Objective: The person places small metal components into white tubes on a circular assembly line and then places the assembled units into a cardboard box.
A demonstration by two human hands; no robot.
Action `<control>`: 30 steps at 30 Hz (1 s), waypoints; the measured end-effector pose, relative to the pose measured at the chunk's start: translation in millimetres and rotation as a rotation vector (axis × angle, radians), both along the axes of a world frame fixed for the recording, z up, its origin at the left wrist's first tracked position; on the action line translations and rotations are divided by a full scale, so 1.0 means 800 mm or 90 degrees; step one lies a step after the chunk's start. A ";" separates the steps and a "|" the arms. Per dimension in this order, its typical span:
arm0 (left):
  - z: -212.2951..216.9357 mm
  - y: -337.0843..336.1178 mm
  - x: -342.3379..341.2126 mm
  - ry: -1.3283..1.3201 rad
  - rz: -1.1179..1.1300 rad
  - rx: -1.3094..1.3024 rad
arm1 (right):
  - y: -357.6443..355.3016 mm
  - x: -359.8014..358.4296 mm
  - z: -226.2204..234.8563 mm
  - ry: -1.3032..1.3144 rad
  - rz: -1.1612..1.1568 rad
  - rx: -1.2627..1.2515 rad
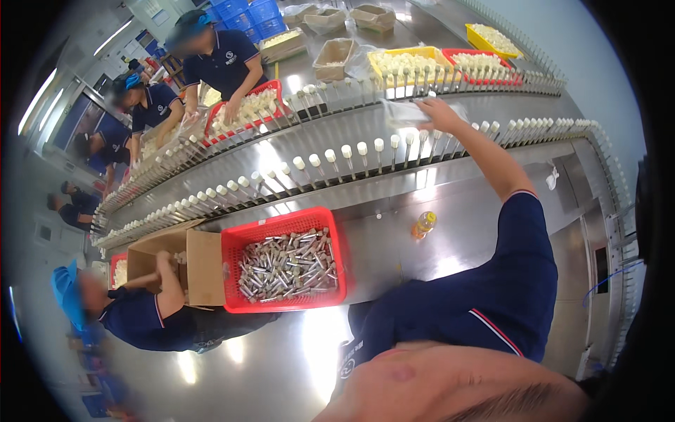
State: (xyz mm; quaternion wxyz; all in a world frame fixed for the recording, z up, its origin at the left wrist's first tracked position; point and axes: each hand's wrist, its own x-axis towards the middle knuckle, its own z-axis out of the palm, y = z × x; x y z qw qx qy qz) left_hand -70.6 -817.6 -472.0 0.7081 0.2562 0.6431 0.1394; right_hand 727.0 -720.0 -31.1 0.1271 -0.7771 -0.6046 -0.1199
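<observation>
Right grip (437, 114) over white sheeting (401, 114), hold unclear, white emblem (347, 367) on navy shirt (450, 292).

Open for passage across the near steel table (383, 271), save around the yellow bottle (424, 225). Blocked leftward by the red basket (339, 246) and ahead by the row of white-capped rods (363, 149), with only narrow gaps between. Seemingly passable along the steel strip (316, 137) behind, short of the outstretched hand (439, 114), though warped far left.
</observation>
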 end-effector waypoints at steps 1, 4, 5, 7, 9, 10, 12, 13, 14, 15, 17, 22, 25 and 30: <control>0.001 0.000 0.003 0.000 -0.009 0.002 | 0.015 -0.004 -0.001 -0.024 0.018 0.017; 0.006 0.004 0.000 0.005 -0.019 0.008 | 0.056 -0.032 -0.012 0.017 0.067 -0.005; 0.009 0.007 -0.007 0.008 -0.027 0.007 | 0.057 -0.038 -0.019 0.048 0.057 -0.075; 0.015 0.022 -0.017 0.010 -0.015 0.010 | 0.064 -0.046 -0.027 0.035 0.075 -0.084; 0.019 0.036 -0.019 0.008 -0.005 0.010 | 0.063 -0.046 -0.029 0.014 0.094 -0.106; 0.020 0.041 -0.026 0.009 -0.003 0.008 | 0.053 -0.037 -0.029 0.021 0.091 -0.087; 0.020 0.056 -0.035 0.006 0.005 0.012 | 0.035 -0.030 -0.031 0.024 0.094 -0.078; 0.019 0.064 -0.041 0.004 0.005 0.012 | 0.028 -0.028 -0.030 0.008 0.087 -0.062; 0.018 0.071 -0.047 0.002 0.007 0.012 | 0.029 -0.027 -0.029 -0.009 0.082 -0.046; 0.017 0.076 -0.055 0.001 0.004 0.008 | 0.036 -0.034 -0.022 -0.012 0.083 -0.050; 0.010 0.090 -0.059 -0.011 0.012 0.006 | 0.050 -0.050 -0.009 -0.010 0.044 0.023; 0.008 0.147 -0.069 -0.050 0.005 -0.003 | 0.146 -0.129 0.002 -0.010 0.111 0.087; 0.008 0.187 -0.084 -0.074 0.004 0.001 | 0.191 -0.166 -0.027 0.000 0.122 -0.011; -0.007 0.265 -0.106 -0.070 0.043 0.066 | 0.179 -0.163 -0.029 0.014 0.082 -0.085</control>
